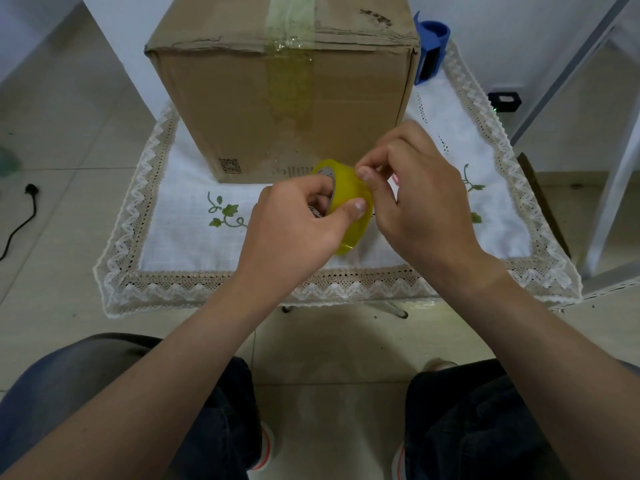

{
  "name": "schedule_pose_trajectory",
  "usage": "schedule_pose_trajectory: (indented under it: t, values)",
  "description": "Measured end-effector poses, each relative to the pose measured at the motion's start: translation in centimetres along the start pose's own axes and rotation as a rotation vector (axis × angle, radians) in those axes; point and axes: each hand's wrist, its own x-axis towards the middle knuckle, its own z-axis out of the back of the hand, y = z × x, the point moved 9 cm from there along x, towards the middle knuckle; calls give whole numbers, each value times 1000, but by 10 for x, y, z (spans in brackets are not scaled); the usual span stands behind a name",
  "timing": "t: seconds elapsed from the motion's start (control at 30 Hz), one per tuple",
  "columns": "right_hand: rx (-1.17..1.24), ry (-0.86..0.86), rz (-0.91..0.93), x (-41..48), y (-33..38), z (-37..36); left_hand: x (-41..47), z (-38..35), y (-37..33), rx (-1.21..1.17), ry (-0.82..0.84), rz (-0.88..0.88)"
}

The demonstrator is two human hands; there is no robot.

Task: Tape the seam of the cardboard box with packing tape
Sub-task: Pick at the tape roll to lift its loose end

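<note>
A brown cardboard box (225,98) stands on a small table with a white lace-edged cloth (180,206). A strip of clear yellowish tape (289,81) runs along its top seam and down the front face. In front of the box, my left hand (294,226) grips a yellow roll of packing tape (349,202), fingers through its core and thumb on the outer face. My right hand (415,195) pinches at the upper edge of the roll with thumb and fingertips. The roll's lower part shows between both hands.
A blue tape dispenser (429,46) stands behind the box at its right. A small black device (504,100) and white metal frame legs (613,168) are at right. A black power cable (20,220) lies on the tiled floor at left. My knees are below.
</note>
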Motion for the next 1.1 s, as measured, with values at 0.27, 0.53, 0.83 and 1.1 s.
schedule_pose_trajectory:
  t: [0.27, 0.53, 0.83, 1.1]
  values:
    - [2, -59, 60, 1, 7, 8, -1, 2, -6, -88, -4, -3]
    - [12, -47, 122, 1, 14, 8, 3, 6, 9, -149, 11, 102]
    - [107, 9, 34, 4, 2, 4, 1, -10, 20, -201, 74, 214]
    - [131, 31, 44, 4, 5, 4, 1, 5, 3, -282, 31, 40]
